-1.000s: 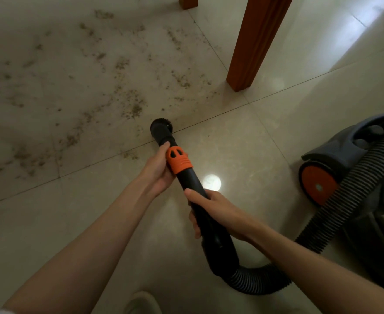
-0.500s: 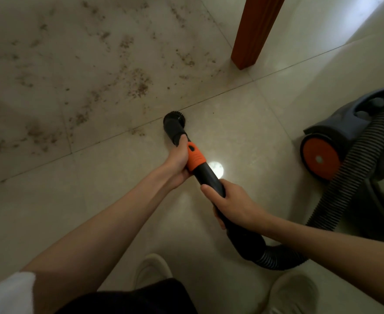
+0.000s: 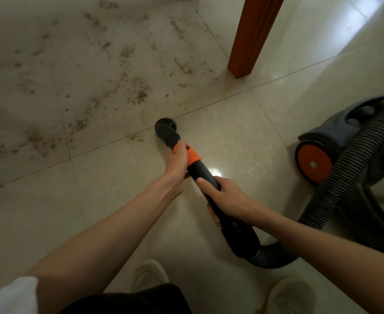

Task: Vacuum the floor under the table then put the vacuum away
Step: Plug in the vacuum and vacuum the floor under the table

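Tiled floor [image 3: 243, 137] with debris [image 3: 138, 96] left of the table leg [image 3: 252, 37]; vacuum body [image 3: 336, 150] parked right of it. Hands clamp the wand [image 3: 200, 171] — left hand [image 3: 177, 164] at the orange collar to steer, right hand [image 3: 227, 196] behind — brush nozzle [image 3: 163, 128] just short of the debris.

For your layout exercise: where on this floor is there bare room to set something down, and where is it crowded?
Bare tile lies left of the arms, below the grout line, and between the table leg and vacuum. Debris crowds the far left; the hose fills the right.
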`<state>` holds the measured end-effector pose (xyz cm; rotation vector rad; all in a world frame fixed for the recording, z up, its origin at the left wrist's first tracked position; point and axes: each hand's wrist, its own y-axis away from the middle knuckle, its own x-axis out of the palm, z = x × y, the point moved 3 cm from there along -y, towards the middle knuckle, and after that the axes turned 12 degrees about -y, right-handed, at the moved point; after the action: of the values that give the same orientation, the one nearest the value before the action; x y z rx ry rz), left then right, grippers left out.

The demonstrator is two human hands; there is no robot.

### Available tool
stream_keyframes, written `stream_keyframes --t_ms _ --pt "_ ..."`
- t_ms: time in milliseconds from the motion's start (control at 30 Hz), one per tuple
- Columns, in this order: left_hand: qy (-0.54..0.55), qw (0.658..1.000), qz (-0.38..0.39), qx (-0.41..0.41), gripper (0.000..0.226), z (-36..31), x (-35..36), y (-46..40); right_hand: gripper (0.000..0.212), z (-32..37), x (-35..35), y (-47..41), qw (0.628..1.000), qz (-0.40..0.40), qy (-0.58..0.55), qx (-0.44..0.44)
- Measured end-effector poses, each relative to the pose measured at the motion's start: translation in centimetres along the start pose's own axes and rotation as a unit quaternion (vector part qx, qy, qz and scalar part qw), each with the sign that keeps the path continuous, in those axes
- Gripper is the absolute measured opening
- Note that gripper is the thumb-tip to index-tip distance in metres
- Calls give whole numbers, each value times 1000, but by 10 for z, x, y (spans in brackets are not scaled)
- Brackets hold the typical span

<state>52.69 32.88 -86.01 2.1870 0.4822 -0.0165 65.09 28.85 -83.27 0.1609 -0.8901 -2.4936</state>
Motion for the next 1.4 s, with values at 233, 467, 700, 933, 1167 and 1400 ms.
stream_keyframes --t_ms 233,467,700,933,1167,1400 --pt "-50 998 -24 1 40 9 -21 -12 31 -1 8 -7 999 20 34 0" --pt "11 989 140 46 33 -15 18 1 35 7 -18 -7 997 -37 -65 -4" --pt "35 992 98 66 29 -18 6 -13 38 17 -9 -22 995 20 -97 18" --pt "7 990 129 62 42 -35 19 -18 38 23 -19 -29 993 -23 -115 9" --pt "-65 983 157 75 46 -63 49 -22 39 33 -38 -36 982 -65 -178 1" --pt "-6 996 46 76 34 -57 26 -38 40 43 -20 -49 985 8 -168 23"
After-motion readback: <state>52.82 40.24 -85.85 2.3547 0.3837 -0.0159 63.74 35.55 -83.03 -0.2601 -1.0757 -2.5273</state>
